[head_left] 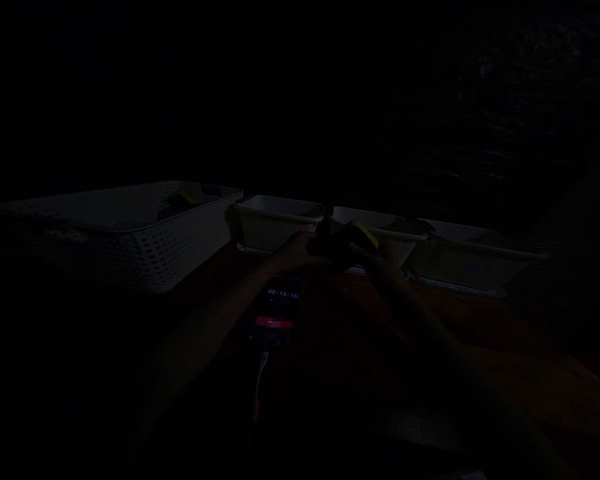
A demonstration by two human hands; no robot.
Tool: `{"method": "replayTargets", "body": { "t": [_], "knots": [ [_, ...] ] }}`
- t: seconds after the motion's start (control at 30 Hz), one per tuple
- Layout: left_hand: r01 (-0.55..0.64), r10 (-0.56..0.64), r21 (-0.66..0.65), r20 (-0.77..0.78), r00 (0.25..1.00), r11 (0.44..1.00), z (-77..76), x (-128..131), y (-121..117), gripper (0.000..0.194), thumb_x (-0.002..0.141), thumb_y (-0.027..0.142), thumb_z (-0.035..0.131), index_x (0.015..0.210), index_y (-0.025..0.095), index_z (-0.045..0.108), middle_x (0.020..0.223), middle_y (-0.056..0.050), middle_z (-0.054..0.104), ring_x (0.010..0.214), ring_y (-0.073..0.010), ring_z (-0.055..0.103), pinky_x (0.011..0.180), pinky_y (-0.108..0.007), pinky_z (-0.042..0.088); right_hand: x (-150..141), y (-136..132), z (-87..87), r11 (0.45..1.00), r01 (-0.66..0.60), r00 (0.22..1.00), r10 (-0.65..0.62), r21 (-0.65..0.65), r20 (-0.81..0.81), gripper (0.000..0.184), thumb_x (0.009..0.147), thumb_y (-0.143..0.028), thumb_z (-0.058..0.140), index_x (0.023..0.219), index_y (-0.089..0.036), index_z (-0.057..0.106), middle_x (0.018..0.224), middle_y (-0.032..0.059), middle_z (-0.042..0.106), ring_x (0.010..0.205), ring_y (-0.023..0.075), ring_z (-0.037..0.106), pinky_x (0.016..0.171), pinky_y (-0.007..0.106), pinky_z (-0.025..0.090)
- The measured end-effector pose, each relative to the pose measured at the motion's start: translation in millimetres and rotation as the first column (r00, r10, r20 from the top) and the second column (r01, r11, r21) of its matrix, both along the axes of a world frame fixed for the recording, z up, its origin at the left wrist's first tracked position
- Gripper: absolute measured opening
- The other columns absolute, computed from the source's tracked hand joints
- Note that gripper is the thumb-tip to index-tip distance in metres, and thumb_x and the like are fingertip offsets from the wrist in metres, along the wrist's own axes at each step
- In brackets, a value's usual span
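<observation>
1. Fingers of the right hand (371, 258) are closed on a dark thing (361, 235) with a yellow-green side, right now, up over the far part of the surface (540, 373).
2. Over to the left hand (300, 248): it reaches in from the other side, fingers at the dark thing's left end; too dark to tell whether they pinch it or just touch.
3. That dark thing sits between the two hands, in front of the middle bin (400, 245); its exact shape is lost in the gloom.
4. Lit up below the hands, the phone (275, 310) lies on the surface, its screen reading 00:15:16 above a red bar, with a cable (260, 373) running from its lower end toward the near edge.
5. Along the far side, three pale bins: the left bin (275, 230), the middle one, and the right bin (470, 263) out by the far right corner.
6. At the far left, a big holed basket (180, 250), and inside it something yellow and dark (183, 199), too dim to name.
</observation>
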State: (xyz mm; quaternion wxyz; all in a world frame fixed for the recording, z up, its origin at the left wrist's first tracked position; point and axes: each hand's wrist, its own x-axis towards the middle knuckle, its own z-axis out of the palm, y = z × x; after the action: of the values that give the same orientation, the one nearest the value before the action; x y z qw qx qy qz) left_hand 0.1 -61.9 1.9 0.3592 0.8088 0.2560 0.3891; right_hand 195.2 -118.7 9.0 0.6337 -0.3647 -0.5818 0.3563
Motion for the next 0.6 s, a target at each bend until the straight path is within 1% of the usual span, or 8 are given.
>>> {"method": "replayTargets", "body": {
  "t": [0.13,0.23,0.4,0.5,0.6],
  "knots": [
    [-0.008,0.008,0.018,-0.001,1.000,1.000,-1.1,0.5,2.1,0.047,0.060,0.032,0.078,0.099,0.011,0.063,0.093,-0.008,0.068,0.083,-0.0203,0.064,0.076,-0.037,0.051,0.2,0.4,0.1,1.000,-0.009,1.000,0.009,-0.008,-0.004,0.041,0.056,-0.038,0.079,0.086,-0.015,0.065,0.082,0.0032,0.067,0.076,0.0178,0.063,0.071,0.031,0.051],
    [0.009,-0.009,0.015,0.004,1.000,1.000,-0.9,1.0,2.1,0.046,0.060,0.030,0.078,0.099,0.011,0.063,0.094,-0.008,0.068,0.084,-0.0196,0.064,0.078,-0.037,0.051,0.5,0.3,0.1,1.000,0.018,1.000,-0.017,-0.011,0.022,0.041,0.056,-0.039,0.079,0.085,-0.015,0.065,0.080,0.0034,0.067,0.073,0.0171,0.062,0.069,0.030,0.051],
    [0.015,-0.015,0.005,0.042,0.999,1.000,-1.5,0.7,4.8,0.049,0.063,0.029,0.076,0.106,0.013,0.060,0.103,-0.009,0.066,0.091,-0.0195,0.062,0.083,-0.037,0.049,-0.1,2.1,-0.8,0.998,0.058,0.997,-0.058,0.005,0.052,0.048,0.058,-0.043,0.078,0.094,-0.015,0.064,0.091,0.0060,0.067,0.085,0.0202,0.063,0.077,0.033,0.051],
    [-0.036,0.035,0.028,0.026,0.999,0.999,-2.8,-1.1,9.1,0.049,0.063,0.028,0.075,0.107,0.011,0.058,0.102,-0.009,0.065,0.093,-0.0204,0.061,0.084,-0.037,0.048,0.3,4.7,-0.5,0.993,0.096,0.990,-0.102,0.064,0.099,0.054,0.059,-0.046,0.076,0.102,-0.016,0.061,0.097,0.0066,0.066,0.091,0.0207,0.062,0.082,0.034,0.051],
    [-0.098,0.097,0.103,0.011,0.995,0.990,-4.6,-2.8,12.3,0.046,0.064,0.026,0.073,0.105,0.011,0.057,0.100,-0.007,0.064,0.092,-0.0200,0.060,0.082,-0.034,0.047,2.6,6.9,-0.2,0.980,0.116,0.981,-0.139,0.162,0.135,0.053,0.064,-0.048,0.073,0.106,-0.018,0.059,0.107,0.0064,0.063,0.099,0.0193,0.059,0.089,0.033,0.048]
  ]
}}
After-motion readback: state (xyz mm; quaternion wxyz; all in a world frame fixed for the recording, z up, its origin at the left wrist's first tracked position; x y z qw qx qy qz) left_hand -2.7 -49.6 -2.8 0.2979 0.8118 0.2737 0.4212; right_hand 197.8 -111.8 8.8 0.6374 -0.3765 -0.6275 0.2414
